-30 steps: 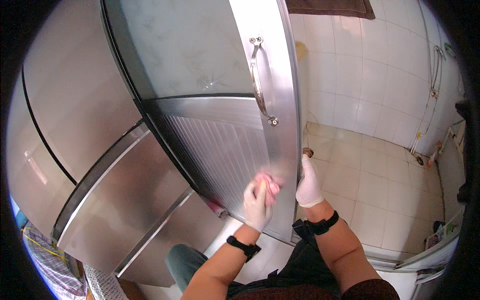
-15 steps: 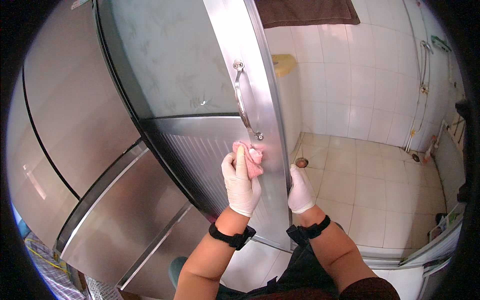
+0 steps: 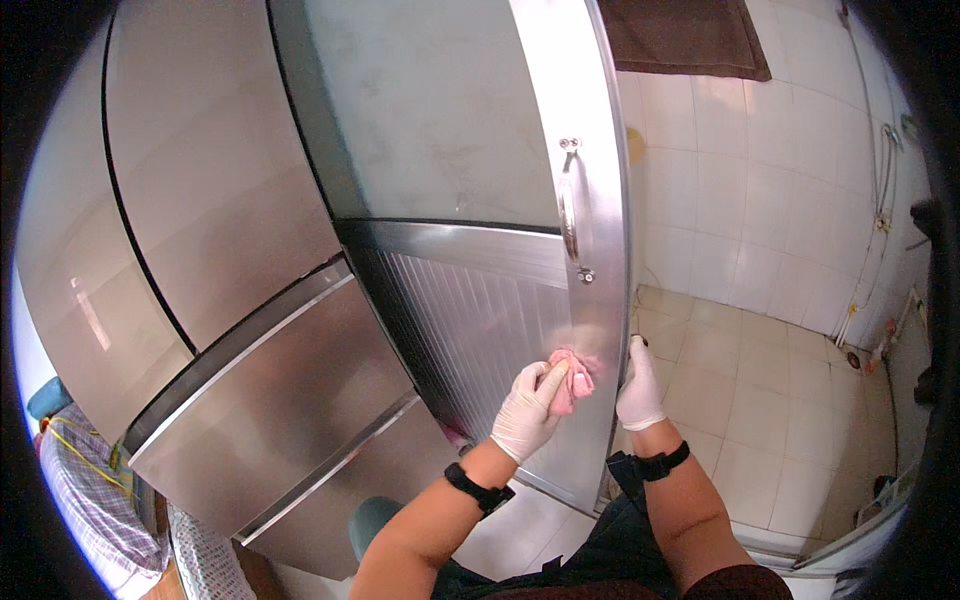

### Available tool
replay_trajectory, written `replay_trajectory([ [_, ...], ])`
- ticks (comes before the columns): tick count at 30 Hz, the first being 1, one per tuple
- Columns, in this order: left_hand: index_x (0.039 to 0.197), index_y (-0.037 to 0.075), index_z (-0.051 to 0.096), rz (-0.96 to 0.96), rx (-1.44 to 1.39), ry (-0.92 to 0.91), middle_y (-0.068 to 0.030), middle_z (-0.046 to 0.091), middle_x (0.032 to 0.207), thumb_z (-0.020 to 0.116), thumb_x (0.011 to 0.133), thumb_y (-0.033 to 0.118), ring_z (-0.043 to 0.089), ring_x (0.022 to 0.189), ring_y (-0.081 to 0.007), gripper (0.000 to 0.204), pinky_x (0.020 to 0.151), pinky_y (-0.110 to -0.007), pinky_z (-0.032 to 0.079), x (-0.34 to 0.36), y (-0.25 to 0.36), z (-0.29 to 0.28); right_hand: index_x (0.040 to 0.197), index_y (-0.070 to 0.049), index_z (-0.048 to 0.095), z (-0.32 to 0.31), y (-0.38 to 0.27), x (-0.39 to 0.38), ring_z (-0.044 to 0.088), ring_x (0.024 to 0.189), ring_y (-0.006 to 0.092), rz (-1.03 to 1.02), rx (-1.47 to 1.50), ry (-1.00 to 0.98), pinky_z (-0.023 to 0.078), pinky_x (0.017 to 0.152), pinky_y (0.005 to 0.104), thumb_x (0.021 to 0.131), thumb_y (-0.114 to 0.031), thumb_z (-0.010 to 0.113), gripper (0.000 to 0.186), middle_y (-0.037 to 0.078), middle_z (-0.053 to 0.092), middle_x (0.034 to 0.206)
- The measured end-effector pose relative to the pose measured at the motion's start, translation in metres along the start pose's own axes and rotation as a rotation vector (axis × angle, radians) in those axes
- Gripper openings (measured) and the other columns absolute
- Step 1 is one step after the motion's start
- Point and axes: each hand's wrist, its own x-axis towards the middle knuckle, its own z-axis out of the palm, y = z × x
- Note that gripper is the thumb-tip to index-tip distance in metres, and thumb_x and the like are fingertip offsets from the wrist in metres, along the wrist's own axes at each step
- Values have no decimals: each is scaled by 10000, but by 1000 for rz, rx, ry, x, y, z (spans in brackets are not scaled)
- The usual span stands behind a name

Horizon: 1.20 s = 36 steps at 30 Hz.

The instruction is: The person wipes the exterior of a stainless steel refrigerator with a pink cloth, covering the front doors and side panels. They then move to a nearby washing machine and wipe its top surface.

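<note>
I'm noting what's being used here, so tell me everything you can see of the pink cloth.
The pink cloth is small, soft-looking and bunched into uneven folds. The gloved left hand pinches it, thumb and fingers covering part of its left side, so its full shape is hidden. It appears to rest against the silvery, metal-looking door frame, below the curved handle. Whether it is damp cannot be told.

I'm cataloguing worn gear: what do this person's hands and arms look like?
The left hand and right hand wear thin, whitish gloves. Black straps circle both wrists. A dark sleeve shows on the right upper arm.
</note>
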Motion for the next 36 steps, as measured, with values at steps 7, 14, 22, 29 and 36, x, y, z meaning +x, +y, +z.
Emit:
replay_trajectory([
  [7, 1505, 109, 499, -20, -27, 368, -206, 559, 1289, 703, 786, -5, 579, 1183, -399, 757, 1021, -425, 501, 61, -6, -65, 1324, 40, 591, -16, -8, 6, 565, 1192, 197, -6, -106, -185, 408, 1063, 339, 1124, -346, 377, 484, 90, 641, 1301],
  [14, 1373, 121, 608, 131, 238, 504, -206, 581, 1288, 738, 757, 25, 614, 1131, -405, 637, 971, -454, 526, 115, -53, -91, 1451, -41, 516, 4, -33, -5, 526, 1277, 199, 31, -122, -242, 373, 1124, 369, 1126, -418, 359, 522, 54, 579, 1411],
  [22, 1422, 144, 567, -399, 275, 736, -221, 544, 1329, 632, 795, -34, 578, 1218, -410, 655, 1064, -446, 480, 130, -198, -126, 1349, -42, 579, 11, -27, -8, 588, 1179, 191, 50, -153, -60, 443, 1039, 358, 1114, -400, 356, 483, 45, 637, 1299],
  [29, 1314, 62, 620, -1081, -574, 793, -140, 707, 1026, 566, 1014, 306, 693, 859, -315, 391, 759, -448, 576, 163, -324, -164, 1322, -48, 588, 12, -22, -10, 602, 1131, 193, 92, -25, -114, 466, 996, 356, 1111, -389, 349, 467, 47, 647, 1249],
  [36, 1440, -6, 520, -619, -220, 933, -176, 657, 1306, 425, 908, -93, 618, 1237, -283, 548, 1112, -350, 434, 167, -283, -130, 1328, -31, 590, 7, -20, -12, 601, 1139, 205, 129, -36, -105, 463, 1007, 368, 1116, -453, 328, 540, 72, 649, 1271],
])
